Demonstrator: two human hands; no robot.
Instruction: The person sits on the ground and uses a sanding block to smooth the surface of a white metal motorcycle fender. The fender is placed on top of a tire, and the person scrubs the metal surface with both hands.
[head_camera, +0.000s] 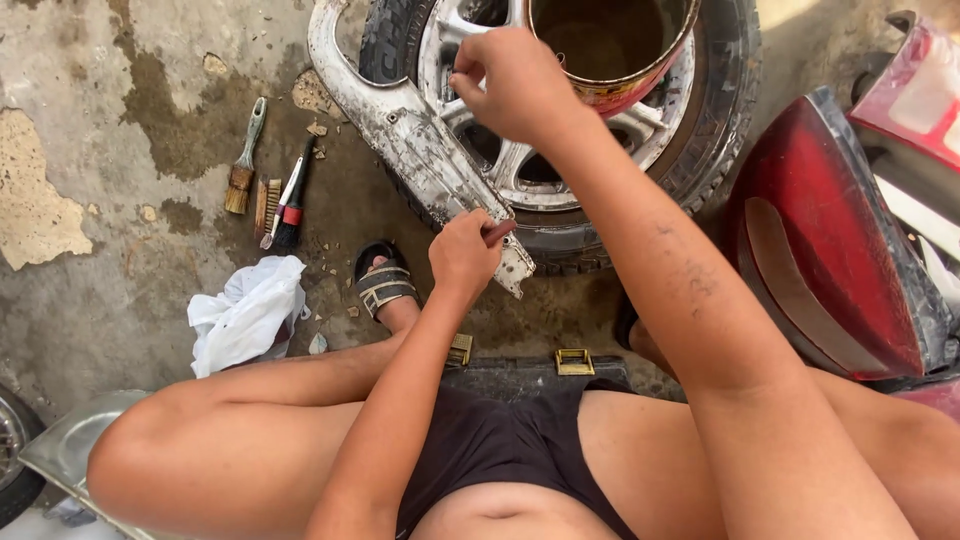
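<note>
Gripping a small reddish-brown piece, fingers clenched round it, the left hand (465, 252) presses against the lower end of a curved white trim strip (415, 135) at frame centre. That strip runs from the upper middle down across a wheel (640, 150) lying flat on the stained floor (90, 120). The right hand (515, 85), at top centre, pinches the strip's upper part, fingers curled closed on it. A rusty can (612, 50) sits on the wheel just beside that hand. Brushes (265, 180) lie at upper left, a white rag (245, 312) below them. A red car lamp (830, 240) fills the right edge.
</note>
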